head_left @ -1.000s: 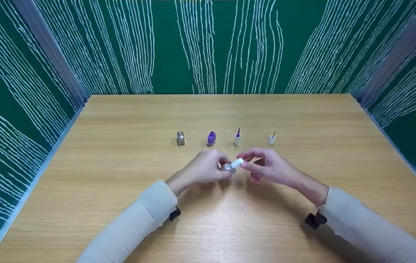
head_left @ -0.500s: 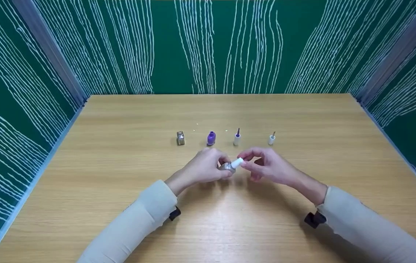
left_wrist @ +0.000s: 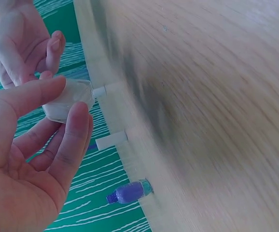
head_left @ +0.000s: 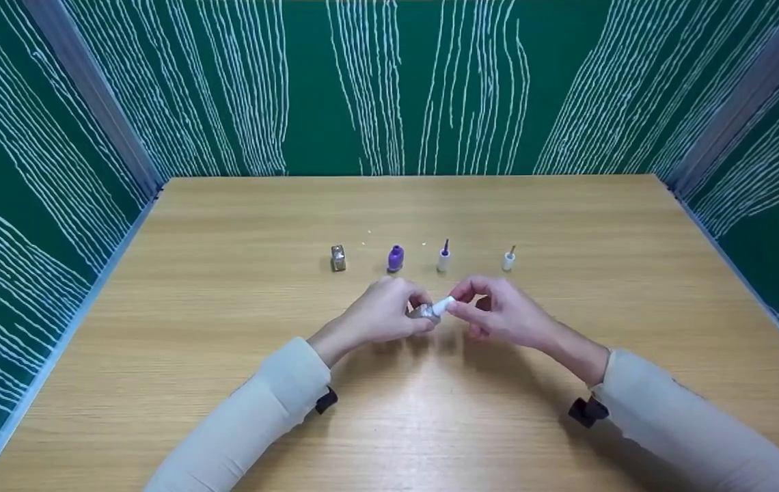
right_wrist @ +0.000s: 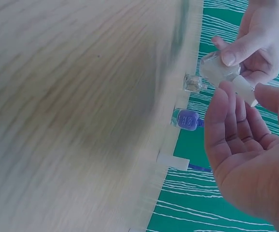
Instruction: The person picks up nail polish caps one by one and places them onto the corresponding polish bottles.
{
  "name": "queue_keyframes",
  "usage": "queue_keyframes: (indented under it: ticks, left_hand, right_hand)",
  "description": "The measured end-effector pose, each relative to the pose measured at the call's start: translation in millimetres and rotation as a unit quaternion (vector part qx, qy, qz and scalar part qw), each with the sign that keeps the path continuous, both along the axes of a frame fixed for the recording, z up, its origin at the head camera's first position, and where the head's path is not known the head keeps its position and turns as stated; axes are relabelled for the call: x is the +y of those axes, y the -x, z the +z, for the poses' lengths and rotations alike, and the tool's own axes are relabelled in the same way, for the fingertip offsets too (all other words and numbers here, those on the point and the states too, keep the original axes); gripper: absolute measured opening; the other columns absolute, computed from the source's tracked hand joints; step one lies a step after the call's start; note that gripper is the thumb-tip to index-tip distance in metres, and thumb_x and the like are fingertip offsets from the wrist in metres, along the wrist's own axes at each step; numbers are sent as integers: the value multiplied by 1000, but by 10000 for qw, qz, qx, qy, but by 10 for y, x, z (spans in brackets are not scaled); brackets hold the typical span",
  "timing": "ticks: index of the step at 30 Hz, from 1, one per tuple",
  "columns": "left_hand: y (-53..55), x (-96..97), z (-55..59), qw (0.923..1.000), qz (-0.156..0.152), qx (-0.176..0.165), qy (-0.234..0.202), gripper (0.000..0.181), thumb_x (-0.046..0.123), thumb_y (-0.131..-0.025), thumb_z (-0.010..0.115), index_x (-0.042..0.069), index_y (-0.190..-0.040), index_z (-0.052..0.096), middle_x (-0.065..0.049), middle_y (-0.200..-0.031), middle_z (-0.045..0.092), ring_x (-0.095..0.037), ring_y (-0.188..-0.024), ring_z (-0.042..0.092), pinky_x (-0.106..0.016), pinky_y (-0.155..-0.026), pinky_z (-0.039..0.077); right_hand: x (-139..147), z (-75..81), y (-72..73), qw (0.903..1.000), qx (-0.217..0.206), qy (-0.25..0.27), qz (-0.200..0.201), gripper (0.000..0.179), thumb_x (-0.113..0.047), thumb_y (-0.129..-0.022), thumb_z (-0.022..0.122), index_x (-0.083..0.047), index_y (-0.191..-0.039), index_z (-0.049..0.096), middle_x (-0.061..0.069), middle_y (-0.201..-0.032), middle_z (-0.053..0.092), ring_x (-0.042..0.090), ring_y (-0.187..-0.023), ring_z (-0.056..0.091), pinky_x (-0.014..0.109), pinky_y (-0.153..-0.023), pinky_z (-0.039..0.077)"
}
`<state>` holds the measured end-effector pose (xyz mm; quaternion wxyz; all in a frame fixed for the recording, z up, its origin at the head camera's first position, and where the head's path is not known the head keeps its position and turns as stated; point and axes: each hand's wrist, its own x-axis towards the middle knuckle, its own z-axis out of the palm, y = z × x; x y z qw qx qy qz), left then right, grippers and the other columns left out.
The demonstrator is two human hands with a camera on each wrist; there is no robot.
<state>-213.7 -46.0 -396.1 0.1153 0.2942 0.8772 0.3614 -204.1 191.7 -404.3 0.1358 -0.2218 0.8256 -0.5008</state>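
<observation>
My left hand (head_left: 389, 311) grips a clear glass nail polish bottle (left_wrist: 72, 99) with pale contents, tilted so its neck points to the right. The fingers and thumb of my right hand (head_left: 502, 311) pinch the bottle's white cap (right_wrist: 244, 90), which sits at the neck. Both hands are over the wooden table, close together. Beyond them stand an uncapped purple nail polish bottle (head_left: 395, 258) and a small square glass bottle (head_left: 338, 258). To the right, a white cap with a purple brush (head_left: 444, 258) stands brush up.
Another white cap with a brush (head_left: 509, 260) stands brush up farther right. Tiny white specks lie behind the purple bottle. Green walls with white lines (head_left: 307, 89) border the wooden table (head_left: 225, 225) at the back and both sides.
My right hand has shifted very slightly left, and the white cap has tilted a little with it. My left hand stays almost still, holding the bottle.
</observation>
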Motion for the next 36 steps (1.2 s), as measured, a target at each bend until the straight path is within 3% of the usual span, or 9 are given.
queue_keyframes:
  ticks: [8,12,16,19,22,25,27,31,36]
  left_hand:
    - [-17,17,6,9996,-114,242,53,14,19,-88,78,10,-99,77,7,-89,70,-9,-75,58,-23,-66,47]
    - [-28,26,11,9992,-167,351,78,15,20,-88,79,9,-98,78,6,-88,71,-8,-75,58,-22,-65,47]
    - [-37,26,9,9990,-201,383,100,16,20,-88,79,9,-98,78,6,-88,71,-8,-74,58,-22,-64,46]
    - [-41,9,-5,9993,-168,313,96,16,20,-88,79,8,-99,77,5,-88,71,-9,-74,59,-22,-65,48]
    - [-39,-15,-21,9998,-91,183,57,16,21,-88,80,9,-100,77,6,-87,70,-10,-74,60,-24,-65,50]
    - [-31,-39,-22,10000,-22,82,46,16,21,-88,80,11,-100,77,7,-86,69,-11,-74,60,-25,-65,50]
    - [-26,-49,-18,10000,7,53,59,15,22,-88,80,12,-100,77,8,-87,68,-11,-74,60,-26,-65,49]
    - [-22,-67,-9,10000,43,18,79,16,23,-88,80,13,-100,77,9,-88,69,-12,-75,59,-27,-67,48]
    - [-20,-73,-1,10000,52,33,75,16,22,-88,80,12,-101,77,8,-88,69,-11,-74,58,-26,-66,46]
  right_hand:
    - [-25,-14,-24,9995,121,-252,-111,28,-35,-101,65,-8,-95,62,15,-82,63,23,-58,59,25,-49,47]
    - [-45,-23,-27,9986,306,-418,-60,35,-35,-103,60,-6,-84,59,7,-64,60,15,-53,55,23,-47,42]
    - [-54,-29,-17,9976,358,-598,15,43,-37,-105,55,-5,-78,58,2,-60,58,13,-52,53,23,-47,40]
    - [-44,-28,-5,9975,235,-662,-4,46,-43,-105,54,-5,-81,60,5,-63,60,16,-54,52,24,-48,40]
    - [-9,-15,11,9984,161,-544,-39,40,-44,-103,56,-6,-96,65,12,-78,65,27,-61,58,27,-50,47]
    - [40,2,21,9985,388,-362,108,32,-36,-102,63,-7,-117,65,13,-97,67,35,-74,64,31,-58,54]
    - [63,3,20,9965,705,-363,259,33,-30,-99,68,-10,-125,64,7,-105,67,31,-81,66,33,-64,56]
    - [70,-18,13,9897,1289,-413,464,33,-24,-97,71,-13,-128,67,1,-109,70,18,-89,67,35,-73,58]
    - [46,-46,17,9835,1702,-360,505,24,-20,-98,70,-10,-119,71,-2,-108,72,16,-90,68,36,-76,58]
